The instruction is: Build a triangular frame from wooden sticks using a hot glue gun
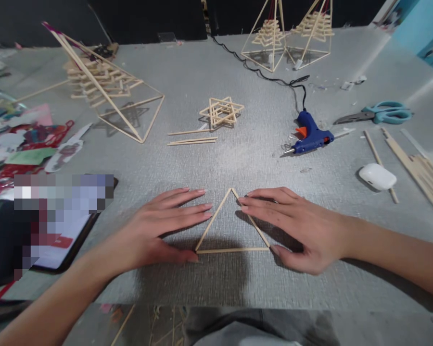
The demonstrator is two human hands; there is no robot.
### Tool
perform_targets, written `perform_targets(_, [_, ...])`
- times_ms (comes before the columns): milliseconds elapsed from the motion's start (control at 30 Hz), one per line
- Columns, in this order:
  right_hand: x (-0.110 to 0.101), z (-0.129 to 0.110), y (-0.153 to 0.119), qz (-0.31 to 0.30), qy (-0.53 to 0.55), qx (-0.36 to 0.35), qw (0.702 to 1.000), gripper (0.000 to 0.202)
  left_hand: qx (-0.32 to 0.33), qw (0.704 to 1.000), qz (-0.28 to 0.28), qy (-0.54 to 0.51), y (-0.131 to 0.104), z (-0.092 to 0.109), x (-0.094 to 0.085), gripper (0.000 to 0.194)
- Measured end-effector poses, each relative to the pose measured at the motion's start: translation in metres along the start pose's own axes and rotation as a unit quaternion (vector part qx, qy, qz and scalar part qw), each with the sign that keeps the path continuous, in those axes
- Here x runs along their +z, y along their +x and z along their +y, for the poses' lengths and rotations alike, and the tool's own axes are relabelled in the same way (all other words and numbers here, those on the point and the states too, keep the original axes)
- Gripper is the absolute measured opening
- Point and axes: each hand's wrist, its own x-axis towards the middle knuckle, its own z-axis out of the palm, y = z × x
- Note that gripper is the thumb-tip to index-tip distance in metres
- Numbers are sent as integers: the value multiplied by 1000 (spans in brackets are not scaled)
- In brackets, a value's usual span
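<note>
Three thin wooden sticks form a triangle (234, 250) lying flat on the grey table, its point facing away from me. My left hand (162, 223) rests at its left side, fingers stretched out and apart, the thumb at the lower left corner. On the other side, my right hand (292, 223) lies with fingers extended; its fingertips touch the right stick near the top, and its thumb is at the lower right corner. Beyond the triangle sit a star-shaped stack of sticks (222, 113) and a few loose sticks (193, 141).
A blue glue gun (312, 136) with a black cord, scissors (386, 113), a white case (377, 176) and wooden strips (414, 170) lie to the right. On the left are a phone (63, 247), paper scraps (32, 156) and a stick pyramid (153, 119). Two more pyramids (270, 60) stand behind.
</note>
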Motion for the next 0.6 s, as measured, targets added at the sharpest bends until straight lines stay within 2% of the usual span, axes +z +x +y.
perform_targets(367, [-2, -1, -1, -1, -26, -2, 1000, 90, -23, 998, -38, -48, 6, -1, -5, 79])
perform_targets(600, [-1, -2, -1, 7, -36, 1, 999, 89, -7, 998, 5, -65, 7, -1, -3, 84])
